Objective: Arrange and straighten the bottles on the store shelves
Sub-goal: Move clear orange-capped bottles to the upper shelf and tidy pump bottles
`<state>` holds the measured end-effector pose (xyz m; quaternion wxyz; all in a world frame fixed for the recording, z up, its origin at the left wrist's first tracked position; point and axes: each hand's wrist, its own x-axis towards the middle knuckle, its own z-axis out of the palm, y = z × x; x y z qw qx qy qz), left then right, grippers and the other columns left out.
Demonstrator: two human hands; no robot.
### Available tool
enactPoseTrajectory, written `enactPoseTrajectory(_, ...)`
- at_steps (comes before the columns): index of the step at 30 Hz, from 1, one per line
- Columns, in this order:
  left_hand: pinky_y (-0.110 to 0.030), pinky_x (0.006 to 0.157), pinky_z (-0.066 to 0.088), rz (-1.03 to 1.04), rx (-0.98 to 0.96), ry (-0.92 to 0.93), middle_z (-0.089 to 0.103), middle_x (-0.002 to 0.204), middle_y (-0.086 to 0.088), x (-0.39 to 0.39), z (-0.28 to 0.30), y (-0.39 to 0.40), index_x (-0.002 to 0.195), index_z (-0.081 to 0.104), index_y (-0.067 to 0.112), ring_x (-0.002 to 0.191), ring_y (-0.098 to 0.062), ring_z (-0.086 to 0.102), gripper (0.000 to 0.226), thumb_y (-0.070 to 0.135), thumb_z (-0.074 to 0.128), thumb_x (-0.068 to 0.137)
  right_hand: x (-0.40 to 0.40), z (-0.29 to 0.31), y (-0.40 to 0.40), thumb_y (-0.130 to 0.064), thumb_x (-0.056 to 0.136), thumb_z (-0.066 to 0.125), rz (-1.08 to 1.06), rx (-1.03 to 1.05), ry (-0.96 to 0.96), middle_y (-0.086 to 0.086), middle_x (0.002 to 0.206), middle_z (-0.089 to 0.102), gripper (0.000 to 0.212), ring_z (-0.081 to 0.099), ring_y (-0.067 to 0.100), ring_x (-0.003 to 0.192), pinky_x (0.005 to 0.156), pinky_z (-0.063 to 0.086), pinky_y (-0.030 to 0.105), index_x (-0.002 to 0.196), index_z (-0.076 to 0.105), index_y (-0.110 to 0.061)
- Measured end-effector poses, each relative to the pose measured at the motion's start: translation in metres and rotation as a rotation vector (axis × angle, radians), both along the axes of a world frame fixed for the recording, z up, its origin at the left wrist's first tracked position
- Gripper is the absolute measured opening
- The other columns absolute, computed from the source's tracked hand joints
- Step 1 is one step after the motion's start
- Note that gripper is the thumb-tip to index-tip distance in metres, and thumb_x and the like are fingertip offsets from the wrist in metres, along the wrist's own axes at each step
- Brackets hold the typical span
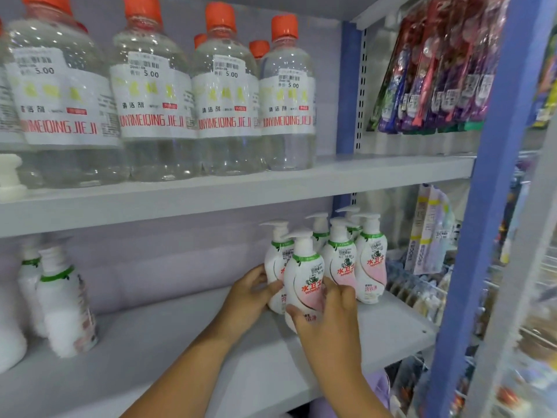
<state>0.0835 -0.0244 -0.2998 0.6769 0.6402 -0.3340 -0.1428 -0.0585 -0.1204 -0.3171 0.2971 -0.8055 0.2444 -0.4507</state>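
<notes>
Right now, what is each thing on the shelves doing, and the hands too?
Front pump bottle: upright, held by both hands.
Left hand: grips its left side.
Right hand: grips its right side.
Other pump bottles: upright, clustered behind it.
Pump bottles at far left: standing, blurred.
Clear bottles: upright in a row, orange caps on.
Packets: hanging, sealed.

Bright even light, soft blur throughout, wide-angle bending at edges
</notes>
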Motion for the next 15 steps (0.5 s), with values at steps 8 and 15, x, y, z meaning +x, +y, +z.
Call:
enactPoseTrajectory(8,-0.052,0.105,0.053,-0.027,0.006,-0.016,0.074,0.126,0.004,0.005,-0.007,-0.006,0.13,0.067,0.028,0.12,-0.019,0.069,0.035,0.023,0.07,0.096,-0.001,0.007,-0.012,-0.057,0.066,0.087,-0.096,-0.082,0.065,-0.006,0.111,0.059,0.07,0.062,0.022,0.105,0.08,0.052,0.036,0.123,0.064,-0.024)
enactPoseTrajectory(15,-0.045,0.097,0.059,0.018,0.064,-0.083,0.076,0.119,0.004,0.006,-0.007,-0.01,0.125,0.071,0.037,0.108,-0.018,0.075,0.031,0.026,0.071,0.097,0.006,0.01,-0.013,-0.062,0.063,0.086,-0.171,-0.139,0.11,-0.001,0.111,0.059,0.073,0.065,0.026,0.104,0.076,0.054,0.039,0.121,0.069,-0.022)
